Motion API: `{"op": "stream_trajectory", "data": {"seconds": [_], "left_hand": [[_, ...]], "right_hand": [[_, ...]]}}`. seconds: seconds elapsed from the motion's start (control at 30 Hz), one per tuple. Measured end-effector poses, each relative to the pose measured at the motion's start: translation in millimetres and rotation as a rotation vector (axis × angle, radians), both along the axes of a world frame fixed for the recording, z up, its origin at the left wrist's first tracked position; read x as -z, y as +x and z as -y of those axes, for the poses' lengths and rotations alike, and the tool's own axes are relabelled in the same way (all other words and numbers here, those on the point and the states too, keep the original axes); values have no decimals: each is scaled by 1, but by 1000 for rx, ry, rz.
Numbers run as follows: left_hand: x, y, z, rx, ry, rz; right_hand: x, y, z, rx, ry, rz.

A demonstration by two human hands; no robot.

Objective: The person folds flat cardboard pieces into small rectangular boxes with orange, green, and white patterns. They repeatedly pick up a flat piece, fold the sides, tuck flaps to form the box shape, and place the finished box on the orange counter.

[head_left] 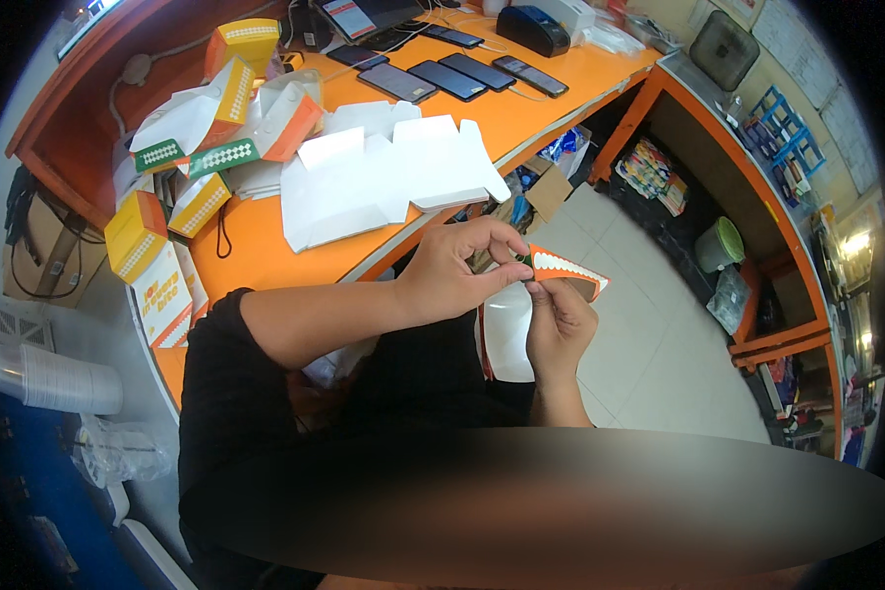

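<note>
Just past the table's front edge, both hands pinch a partly folded cardboard food carton [567, 269]. Its outside is orange with a white pattern and a dark green corner; its white inner face hangs down between my wrists. My left hand [465, 264] grips the green corner between thumb and fingers. Close beside it, my right hand [562, 324] pinches the lower edge, thumb and fingertips together. On the table, to the left of the hands, lie flat white carton blanks [364, 187], stacked. Folded yellow, orange and green cartons [216, 113] are heaped beyond them at the left.
Several phones [462, 79] with cables lie along the far side of the orange table [295, 280]. A black-and-blue device [533, 31] stands behind them. Stacked clear plastic cups [54, 379] are at the far left. An orange shelf unit [782, 339] and a green bin [721, 243] stand across the tiled floor.
</note>
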State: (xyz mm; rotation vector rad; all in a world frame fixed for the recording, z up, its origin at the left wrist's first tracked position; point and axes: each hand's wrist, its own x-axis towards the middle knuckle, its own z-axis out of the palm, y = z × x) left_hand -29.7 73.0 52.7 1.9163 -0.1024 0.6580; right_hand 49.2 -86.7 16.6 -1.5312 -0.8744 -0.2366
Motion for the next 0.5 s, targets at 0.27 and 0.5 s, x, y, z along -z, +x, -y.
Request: {"op": "stream_trajectory", "data": {"seconds": [0.27,0.5], "left_hand": [[-2,-5,7,100,-63,-131],[8,4,8,203,-383,-99]], "right_hand": [[3,2,-1,-60,186,-316],[13,1,-3,-382,381,-502]]}}
